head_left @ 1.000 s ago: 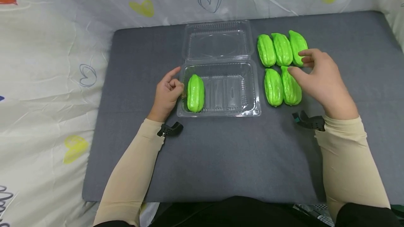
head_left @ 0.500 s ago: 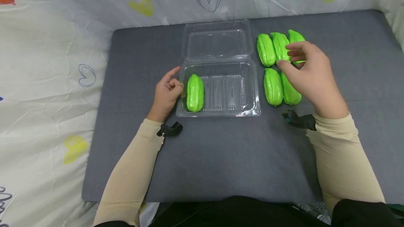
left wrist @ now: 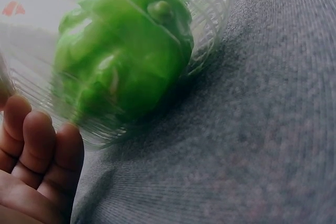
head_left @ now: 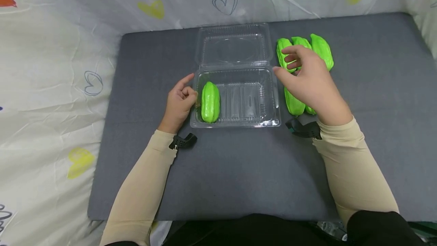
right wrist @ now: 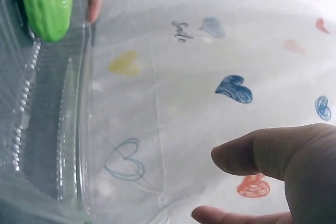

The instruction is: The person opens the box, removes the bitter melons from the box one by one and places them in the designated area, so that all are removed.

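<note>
A clear plastic clamshell box (head_left: 240, 103) lies with its lid (head_left: 235, 44) folded back. My left hand (head_left: 179, 103) pinches its left rim between thumb and curled fingers; in the left wrist view those fingertips meet the clear wall. Inside, along the left side, lies one ridged, bright green gourd (head_left: 210, 102). My right hand (head_left: 312, 82) hovers over the loose gourds right of the box, thumb apart from loosely bent fingers, with nothing between them. It partly hides gourds in both rows, among them a front one (head_left: 294, 102); the far right one (head_left: 322, 51) shows fully.
A grey cloth covers the table (head_left: 239, 177). A white sheet with drawn hearts (head_left: 225, 3) hangs behind the table and along its left side. Each wrist carries a black camera mount, such as the left one (head_left: 184, 141).
My right hand has swept left over the loose gourds, from the right end of the group toward the box. No gourd has shifted. My left hand stays at the box's rim.
</note>
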`<state>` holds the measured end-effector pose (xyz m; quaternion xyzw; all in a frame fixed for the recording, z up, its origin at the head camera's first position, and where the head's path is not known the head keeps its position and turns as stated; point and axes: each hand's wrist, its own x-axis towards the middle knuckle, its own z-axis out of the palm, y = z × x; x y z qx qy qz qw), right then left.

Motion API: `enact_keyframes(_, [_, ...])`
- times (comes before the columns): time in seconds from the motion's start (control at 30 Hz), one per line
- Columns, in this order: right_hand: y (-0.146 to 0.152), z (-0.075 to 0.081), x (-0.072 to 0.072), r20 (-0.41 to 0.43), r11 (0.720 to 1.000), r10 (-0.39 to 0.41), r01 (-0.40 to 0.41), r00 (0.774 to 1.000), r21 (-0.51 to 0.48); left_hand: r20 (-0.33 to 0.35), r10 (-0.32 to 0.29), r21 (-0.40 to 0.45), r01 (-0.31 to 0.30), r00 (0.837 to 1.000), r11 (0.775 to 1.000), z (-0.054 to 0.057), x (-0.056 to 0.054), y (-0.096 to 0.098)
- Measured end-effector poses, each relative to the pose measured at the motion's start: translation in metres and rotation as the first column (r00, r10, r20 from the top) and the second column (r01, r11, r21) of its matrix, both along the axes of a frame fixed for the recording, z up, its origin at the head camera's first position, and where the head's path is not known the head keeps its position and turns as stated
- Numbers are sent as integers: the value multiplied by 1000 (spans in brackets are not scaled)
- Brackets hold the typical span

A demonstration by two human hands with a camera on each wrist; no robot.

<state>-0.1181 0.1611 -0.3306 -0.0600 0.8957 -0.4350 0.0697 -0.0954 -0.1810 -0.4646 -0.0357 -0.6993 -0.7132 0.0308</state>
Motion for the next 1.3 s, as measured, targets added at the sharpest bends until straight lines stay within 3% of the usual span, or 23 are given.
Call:
enact_keyframes(0.57, [-38, -8, -4, 70, 990, 138, -139, 988, 20, 3, 1, 20, -1, 1000, 1000, 0, -1, 2])
enact_keyframes(1.0, [-70, -26, -6, 109, 971, 227, -233, 968, 47, -2, -5, 6, 5, 1000, 1000, -1, -4, 4])
enact_keyframes(1.3, [-91, -26, -4, 141, 954, 277, -290, 950, 76, 2, -7, 4, 7, 1000, 1000, -2, -4, 3])
